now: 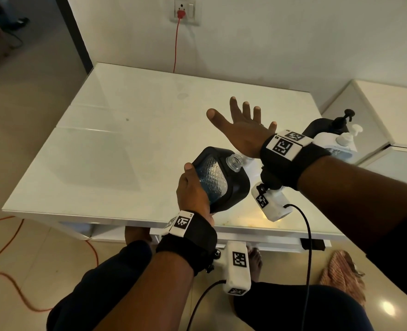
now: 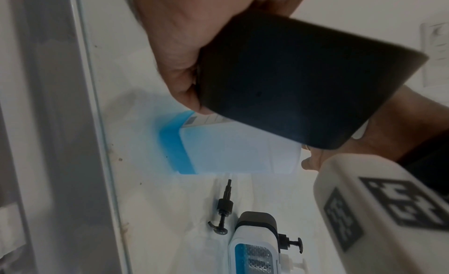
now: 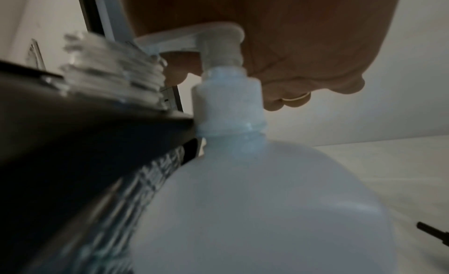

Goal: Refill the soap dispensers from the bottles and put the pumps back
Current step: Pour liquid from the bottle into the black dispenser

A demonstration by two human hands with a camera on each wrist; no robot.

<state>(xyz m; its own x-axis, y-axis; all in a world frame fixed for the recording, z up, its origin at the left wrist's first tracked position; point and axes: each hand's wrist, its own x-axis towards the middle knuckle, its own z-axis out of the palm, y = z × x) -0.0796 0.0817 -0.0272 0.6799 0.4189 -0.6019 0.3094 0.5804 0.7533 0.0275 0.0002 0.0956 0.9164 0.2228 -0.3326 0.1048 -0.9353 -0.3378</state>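
- On the white table [image 1: 116, 149], near its front edge, left hand [image 1: 192, 187] grips a black dispenser [image 1: 221, 180], tilted, fingers wrapped round its body.
- Dispenser's clear threaded neck [image 1: 234, 161] is open, no pump on it; blue liquid shows behind its textured window.
- Right hand [image 1: 245, 132] is spread flat, fingers straight and splayed, palm down over the white pump [image 3: 218, 40] of a white refill bottle [image 3: 267, 201]; the palm seems to touch the pump head.
- Refill bottle stands just beside the held dispenser, touching or nearly so.
- Loose black pump [image 2: 224, 207] lies flat on the table.
- Second dispenser [image 1: 326, 130], pump on, stands at the table's right edge with another white pump bottle [image 1: 341, 142] right against it.
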